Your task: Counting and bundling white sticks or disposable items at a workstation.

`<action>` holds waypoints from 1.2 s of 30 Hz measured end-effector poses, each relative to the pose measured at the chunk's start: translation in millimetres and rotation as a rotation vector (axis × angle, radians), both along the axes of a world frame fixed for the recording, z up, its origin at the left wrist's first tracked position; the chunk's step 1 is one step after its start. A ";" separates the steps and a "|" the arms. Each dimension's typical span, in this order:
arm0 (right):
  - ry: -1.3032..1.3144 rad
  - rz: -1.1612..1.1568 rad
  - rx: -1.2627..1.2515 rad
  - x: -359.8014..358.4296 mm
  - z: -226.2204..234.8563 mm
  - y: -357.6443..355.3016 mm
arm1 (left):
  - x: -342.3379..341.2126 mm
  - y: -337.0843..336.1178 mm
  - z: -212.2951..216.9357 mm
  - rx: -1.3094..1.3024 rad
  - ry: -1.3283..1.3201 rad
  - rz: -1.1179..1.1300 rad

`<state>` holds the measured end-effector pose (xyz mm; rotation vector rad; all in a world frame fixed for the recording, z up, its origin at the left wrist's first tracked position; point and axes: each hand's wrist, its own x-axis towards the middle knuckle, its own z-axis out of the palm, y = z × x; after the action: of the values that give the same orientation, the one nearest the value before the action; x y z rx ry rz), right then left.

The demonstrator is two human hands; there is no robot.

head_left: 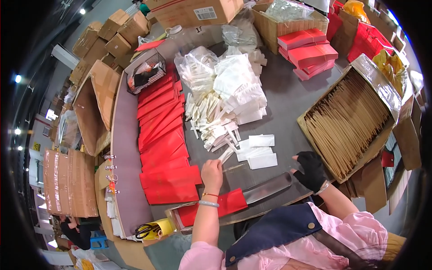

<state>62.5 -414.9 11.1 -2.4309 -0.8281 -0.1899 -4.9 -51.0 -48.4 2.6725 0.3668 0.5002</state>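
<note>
Left hand (211, 174): grip pinching a white strip (228, 154) at the near edge of the strip pile (212, 118), left of the white cards (259, 151). Right hand (309, 171), black glove: grip spread, nothing visible in it, just beside the shiny strip (270, 187). Red envelope (235, 201) at that strip's left end. Red envelope row (163, 135) left on table (283, 112), carton of brown sheets (348, 121) right.
</note>
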 end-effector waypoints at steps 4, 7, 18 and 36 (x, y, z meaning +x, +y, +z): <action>0.029 -0.034 0.008 3.3 13.7 -14.3 | -7.7 -6.7 12.6 -0.022 -0.019 0.027; -0.058 -0.100 0.018 8.2 18.2 -22.5 | -0.8 -29.5 29.4 0.027 -0.104 -0.070; -0.128 -0.627 -0.077 54.8 -22.4 -161.2 | 27.9 -95.9 24.9 -0.013 -0.020 -0.342; -0.058 -0.659 -0.258 70.9 -43.9 -175.2 | -42.2 -107.8 50.1 -0.309 0.236 -0.349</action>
<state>133.3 -590.1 -32.8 -2.8781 -0.0409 -0.4196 -47.1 -158.8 1.8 2.4209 0.0322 0.0189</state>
